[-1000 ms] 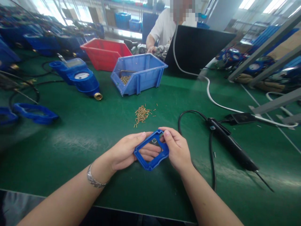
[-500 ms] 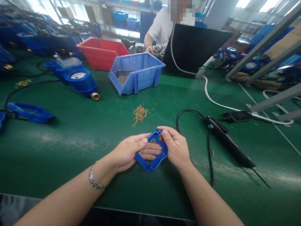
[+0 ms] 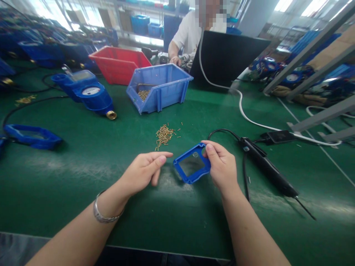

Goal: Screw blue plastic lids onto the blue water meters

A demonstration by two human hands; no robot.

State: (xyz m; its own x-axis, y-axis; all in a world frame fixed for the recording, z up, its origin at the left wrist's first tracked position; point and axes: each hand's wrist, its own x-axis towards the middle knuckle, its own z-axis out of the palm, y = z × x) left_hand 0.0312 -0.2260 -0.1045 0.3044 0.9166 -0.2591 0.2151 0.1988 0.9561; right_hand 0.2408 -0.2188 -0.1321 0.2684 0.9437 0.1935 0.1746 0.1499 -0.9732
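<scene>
My right hand (image 3: 223, 166) grips a blue plastic meter cover frame (image 3: 204, 168) at its upper right corner, thumb on top. The frame is tilted above the table, and a small round mark shows in its window area. My left hand (image 3: 145, 168) is just left of the frame, apart from it, with the index finger stretched out and nothing visible in it. Beyond both hands lies a loose pile of small brass screws (image 3: 164, 136) on the green table (image 3: 91, 192).
A blue bin (image 3: 172, 94) with screws stands behind the pile, beside a red bin (image 3: 115, 68). To the left are a blue water meter (image 3: 94, 94) and another blue frame (image 3: 33, 142). A black electric screwdriver (image 3: 269, 168) lies right. A person (image 3: 185, 33) sits opposite, behind a black panel (image 3: 230, 61).
My left hand has let go of the blue frame and drawn slightly left. My right hand has carried the frame a little right and up.
</scene>
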